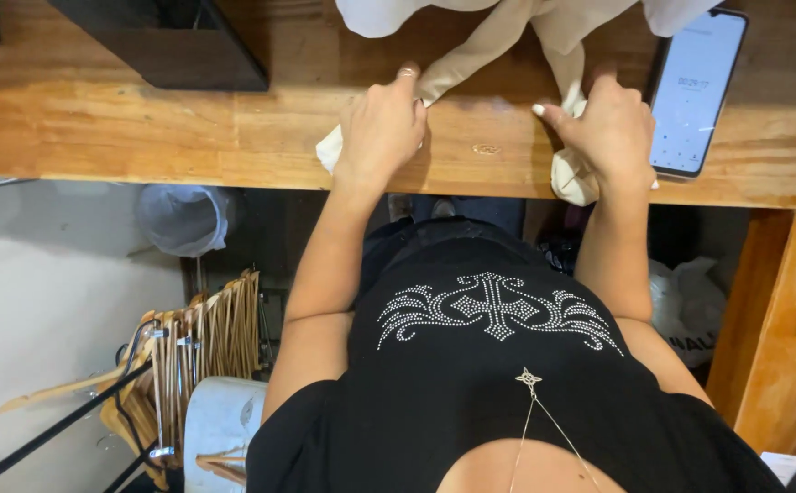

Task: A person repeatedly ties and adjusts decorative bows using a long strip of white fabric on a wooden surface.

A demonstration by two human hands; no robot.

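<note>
A cream-coloured garment (507, 36) lies on a wooden table (142, 137), with two long strips reaching toward the near edge. My left hand (382, 128) grips the end of the left strip, whose tip sticks out below the hand. My right hand (610, 132) is closed on the bunched end of the right strip, which hangs slightly over the table's edge.
A smartphone (695, 91) with a lit screen lies just right of my right hand. A dark box (179, 41) stands at the table's far left. Below the table are several wooden hangers (188, 356), a white cylinder (220, 420) and plastic bags (690, 306).
</note>
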